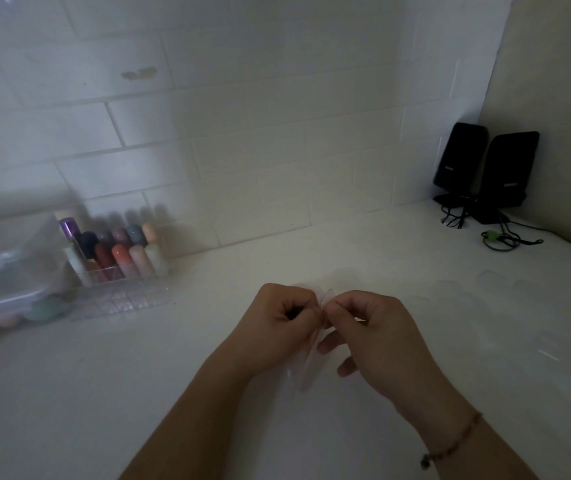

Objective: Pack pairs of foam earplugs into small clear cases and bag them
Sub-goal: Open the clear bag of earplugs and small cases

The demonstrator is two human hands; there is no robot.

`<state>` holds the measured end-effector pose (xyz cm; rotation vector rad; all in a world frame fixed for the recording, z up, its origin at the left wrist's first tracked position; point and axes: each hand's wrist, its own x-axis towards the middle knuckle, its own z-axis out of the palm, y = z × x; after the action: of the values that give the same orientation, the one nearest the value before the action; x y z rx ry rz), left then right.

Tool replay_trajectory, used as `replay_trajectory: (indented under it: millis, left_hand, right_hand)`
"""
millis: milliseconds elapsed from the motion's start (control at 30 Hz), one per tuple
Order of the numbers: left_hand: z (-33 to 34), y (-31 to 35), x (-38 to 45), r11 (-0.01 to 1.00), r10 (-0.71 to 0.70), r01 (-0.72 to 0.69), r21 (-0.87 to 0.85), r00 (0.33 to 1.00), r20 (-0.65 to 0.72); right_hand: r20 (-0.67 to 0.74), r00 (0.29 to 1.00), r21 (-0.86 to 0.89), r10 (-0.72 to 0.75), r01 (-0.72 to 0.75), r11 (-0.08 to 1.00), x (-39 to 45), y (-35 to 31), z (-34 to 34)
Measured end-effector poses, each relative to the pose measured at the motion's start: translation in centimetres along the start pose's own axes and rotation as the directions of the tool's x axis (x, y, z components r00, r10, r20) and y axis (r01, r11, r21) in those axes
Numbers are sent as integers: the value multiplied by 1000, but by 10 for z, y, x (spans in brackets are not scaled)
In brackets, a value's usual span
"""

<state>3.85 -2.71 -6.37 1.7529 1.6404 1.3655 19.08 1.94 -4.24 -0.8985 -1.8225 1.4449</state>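
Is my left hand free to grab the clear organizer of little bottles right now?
Probably not yet: the left hand and right hand both pinch a clear bag. The path to the organizer looks unobstructed.

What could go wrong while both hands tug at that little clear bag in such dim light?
The clear bag is thin and nearly invisible here; pinched at its top edge by the left hand and right hand, it might tear or slip. Whether it holds anything cannot be told. Faint clear round pieces on the white counter at the right are easy to overlook and knock.

Dim, soft-focus view; brighter upper left, edges bowed.
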Motion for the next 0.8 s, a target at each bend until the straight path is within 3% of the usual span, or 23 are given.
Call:
replay_trajectory:
  millis: [300, 533, 800]
  left_hand:
    - [-4, -1, 0, 997, -10, 7, 76, 999, 38]
    - [-4, -2, -2, 981, -1, -13, 194, 997, 71]
    - [-6, 5, 0, 999, -38, 42, -32, 994, 103]
  right_hand:
    - [5, 997, 99, 80, -80, 992, 1, 0, -5]
    - [-25, 997, 44, 69, -68, 997, 3, 0, -6]
    - [-3, 999, 34, 50, -50, 998, 2, 1, -9]
